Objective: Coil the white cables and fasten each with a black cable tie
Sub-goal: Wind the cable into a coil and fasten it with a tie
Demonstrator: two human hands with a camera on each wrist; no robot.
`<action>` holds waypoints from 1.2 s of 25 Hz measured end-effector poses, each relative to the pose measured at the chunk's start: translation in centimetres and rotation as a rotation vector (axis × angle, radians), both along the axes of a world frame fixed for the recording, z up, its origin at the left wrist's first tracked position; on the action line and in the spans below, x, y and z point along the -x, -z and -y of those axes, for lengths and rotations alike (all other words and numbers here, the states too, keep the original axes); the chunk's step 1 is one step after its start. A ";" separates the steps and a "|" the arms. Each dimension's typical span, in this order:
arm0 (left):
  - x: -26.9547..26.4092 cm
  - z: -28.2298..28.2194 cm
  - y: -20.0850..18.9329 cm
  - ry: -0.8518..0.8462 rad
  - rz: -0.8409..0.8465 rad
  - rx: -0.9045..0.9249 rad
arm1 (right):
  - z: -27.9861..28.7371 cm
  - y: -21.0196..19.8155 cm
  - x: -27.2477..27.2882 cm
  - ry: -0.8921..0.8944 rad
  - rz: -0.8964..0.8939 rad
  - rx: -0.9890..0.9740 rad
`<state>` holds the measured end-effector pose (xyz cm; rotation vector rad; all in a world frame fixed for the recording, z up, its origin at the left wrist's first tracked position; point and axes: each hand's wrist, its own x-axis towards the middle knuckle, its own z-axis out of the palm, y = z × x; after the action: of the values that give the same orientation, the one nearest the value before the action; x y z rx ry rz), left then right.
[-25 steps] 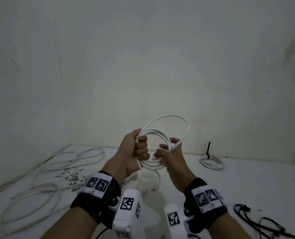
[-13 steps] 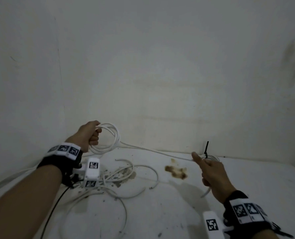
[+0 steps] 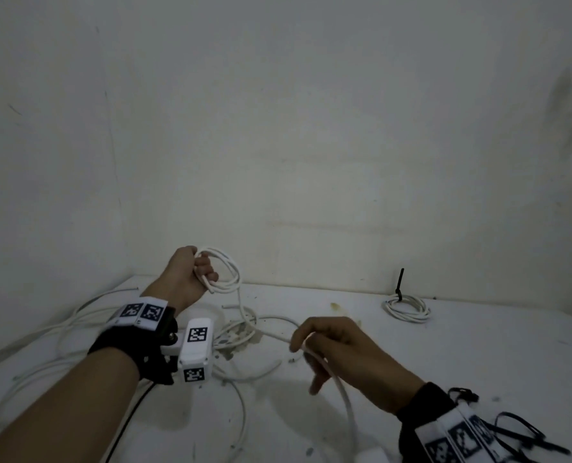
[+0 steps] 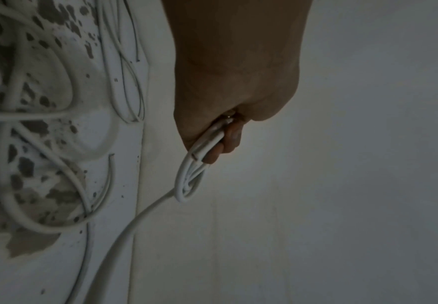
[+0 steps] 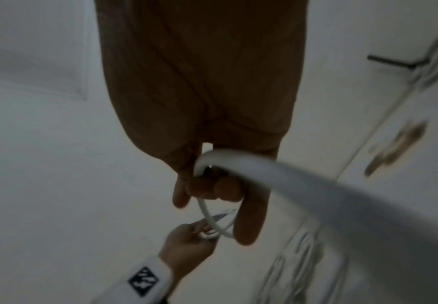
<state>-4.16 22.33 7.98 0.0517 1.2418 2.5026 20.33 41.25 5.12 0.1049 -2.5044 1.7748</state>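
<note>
Cable (image 3: 226,274) coiled in left hand (image 3: 186,279), fingers clamped round loops above table (image 3: 445,355); right hand (image 3: 338,349) curled around trailing length. Loose cables (image 3: 70,329) sprawled beneath and left. Tied coil (image 3: 407,308) near wall, spare ties (image 3: 525,432) behind right wrist.

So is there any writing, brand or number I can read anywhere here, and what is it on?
None: no word, brand or number can be read in any view.
Left wristband: black-and-white square code patterns, no letters.
White camera box on the left wrist: two such patterns.
Right wristband: the same kind of patterns, partly cut off by the frame.
</note>
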 end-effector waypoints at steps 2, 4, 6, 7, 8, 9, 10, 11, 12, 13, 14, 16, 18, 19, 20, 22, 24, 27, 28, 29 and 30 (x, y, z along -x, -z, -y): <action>-0.9 -0.8 0.0 0.026 -0.018 0.002 | 1.3 -1.0 -0.1 -0.120 0.065 0.105; -1.6 -1.5 0.1 0.051 -0.003 -0.024 | 1.7 -2.0 0.1 -0.147 0.001 0.060; -2.1 -2.0 0.3 0.073 0.041 -0.071 | 2.0 -2.7 0.8 -0.008 -0.193 -0.142; -2.3 -2.5 0.5 0.076 0.060 -0.089 | 2.1 -3.0 1.2 0.083 -0.295 -0.274; -2.8 -2.9 0.5 0.078 0.060 -0.092 | 2.4 -3.5 1.6 0.170 -0.383 -0.415; -3.0 -3.3 0.8 0.089 0.050 -0.078 | 2.8 -3.9 2.0 0.237 -0.436 -0.507; -3.6 -3.7 0.8 0.124 0.037 -0.047 | 3.3 -4.4 2.4 0.281 -0.446 -0.519; -4.1 -4.1 0.9 0.179 0.025 -0.001 | 3.6 -4.9 2.8 0.287 -0.409 -0.414; -4.8 -4.5 0.9 0.239 0.012 0.044 | 4.0 -5.3 3.3 0.262 -0.348 -0.227; -5.6 -4.7 0.8 0.296 -0.006 0.089 | 4.3 -5.8 3.7 0.225 -0.283 -0.033; -6.3 -5.0 0.7 0.337 -0.037 0.137 | 4.4 -6.2 4.2 0.205 -0.245 0.109; -7.7 -5.3 0.5 0.408 -0.121 0.215 | 4.2 -6.8 5.1 0.230 -0.232 0.256; -9.0 -5.4 0.3 0.472 -0.182 0.276 | 3.6 -7.1 5.9 0.280 -0.240 0.356; -9.2 -5.5 0.5 0.492 -0.192 0.307 | 3.3 -7.2 6.2 0.312 -0.241 0.390; -9.7 -5.5 0.5 0.511 -0.200 0.343 | 2.8 -7.2 6.5 0.357 -0.249 0.410; -10.2 -5.4 0.7 0.517 -0.213 0.411 | 1.7 -7.3 6.9 0.494 -0.279 0.422; -10.6 -5.4 1.2 0.468 -0.252 0.488 | 0.4 -7.3 7.3 0.634 -0.318 0.440; -11.0 -5.4 1.6 0.308 -0.306 0.580 | -0.5 -7.0 7.3 0.703 -0.328 0.434; -11.1 -5.4 1.6 0.262 -0.297 0.569 | -0.5 -6.7 7.2 0.702 -0.321 0.413; -11.2 -5.4 1.6 0.233 -0.287 0.544 | -0.6 -6.2 7.0 0.713 -0.318 0.395; -11.4 -5.5 1.6 0.217 -0.279 0.518 | -0.8 -5.8 6.9 0.733 -0.326 0.384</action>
<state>7.22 27.80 6.42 0.3939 1.8498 1.9717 13.47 42.03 10.87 -0.4456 -1.6279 1.6790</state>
